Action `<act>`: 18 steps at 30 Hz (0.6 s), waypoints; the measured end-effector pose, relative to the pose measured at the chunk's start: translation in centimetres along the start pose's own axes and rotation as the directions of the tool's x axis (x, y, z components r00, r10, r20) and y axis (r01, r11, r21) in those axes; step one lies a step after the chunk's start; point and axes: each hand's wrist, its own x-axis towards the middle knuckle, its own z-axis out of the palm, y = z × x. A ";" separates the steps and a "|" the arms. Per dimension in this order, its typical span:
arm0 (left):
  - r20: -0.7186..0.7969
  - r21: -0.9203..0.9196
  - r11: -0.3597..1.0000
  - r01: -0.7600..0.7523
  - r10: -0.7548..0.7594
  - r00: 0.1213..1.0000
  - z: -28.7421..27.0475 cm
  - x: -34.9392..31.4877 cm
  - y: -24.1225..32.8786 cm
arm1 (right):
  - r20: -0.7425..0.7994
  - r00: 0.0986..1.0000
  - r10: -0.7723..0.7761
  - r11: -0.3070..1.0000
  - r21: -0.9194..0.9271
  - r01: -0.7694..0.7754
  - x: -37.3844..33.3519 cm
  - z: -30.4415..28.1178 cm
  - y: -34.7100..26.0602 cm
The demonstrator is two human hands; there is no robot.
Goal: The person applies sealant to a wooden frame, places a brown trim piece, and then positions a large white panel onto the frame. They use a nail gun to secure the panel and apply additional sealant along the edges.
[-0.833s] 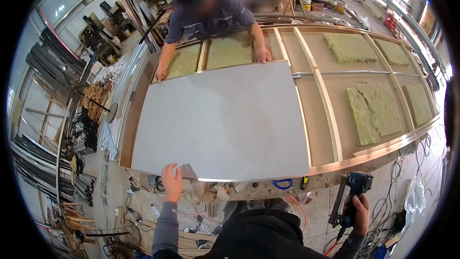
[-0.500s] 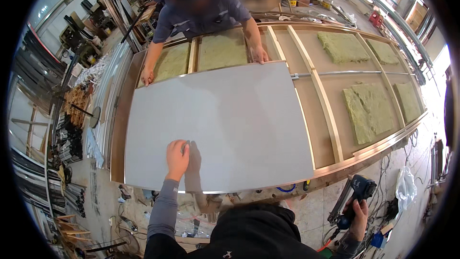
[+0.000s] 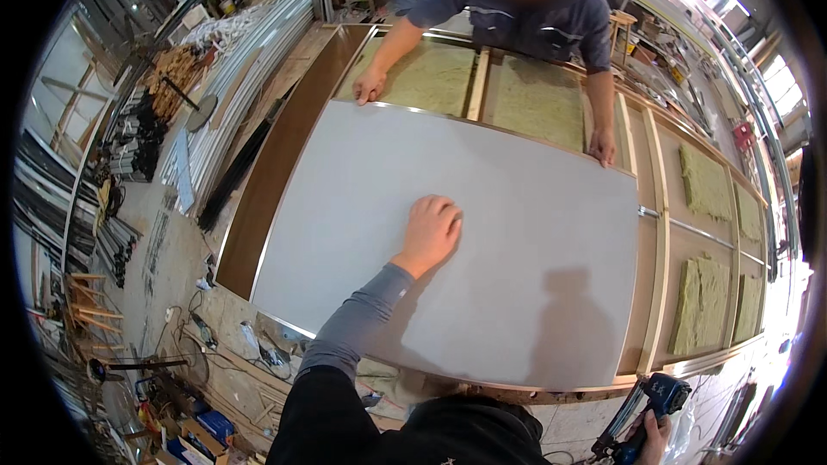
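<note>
A large light-grey panel (image 3: 517, 215) with thin metal edging lies over the left part of a long wooden frame (image 3: 660, 250). My left hand (image 3: 433, 231) is over the panel's middle, its fingers curled in; whatever they may hold is hidden. At the lower right my right hand (image 3: 652, 441) grips a dark nail gun (image 3: 665, 394), partly cut off by the picture's rim. Across the panel, a co-worker's hands (image 3: 370, 84) hold its far edge near both corners. Yellow-green insulation slabs (image 3: 540, 103) lie in the frame beyond the panel and to its right.
The co-worker (image 3: 538, 13) leans in from the far side. Metal profiles (image 3: 258, 43) lie stacked on the left. A metal rod (image 3: 719, 237) crosses the frame's right bays. Cables, scraps and a blue box (image 3: 215, 427) litter the floor at the lower left.
My left hand has reached farther over the panel, from near its front edge to its middle. The view has swung left, so panel and co-worker appear farther right. The nail gun stays in my right hand.
</note>
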 end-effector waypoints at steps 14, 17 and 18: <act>0.011 0.157 0.988 -0.008 0.006 1.000 3.8 13.2 -9.9 | 0.284 0.958 -0.031 0.989 -0.131 0.071 9.3 15.1 -12.8; 0.030 0.169 0.986 0.005 -0.010 1.000 4.3 14.6 -11.6 | 0.325 0.945 -0.036 0.989 -0.124 0.080 10.4 20.0 -16.8; 0.027 0.179 0.984 -0.002 -0.003 1.000 4.3 14.8 -11.9 | 0.377 0.926 -0.007 0.989 -0.136 0.063 10.8 21.6 -18.5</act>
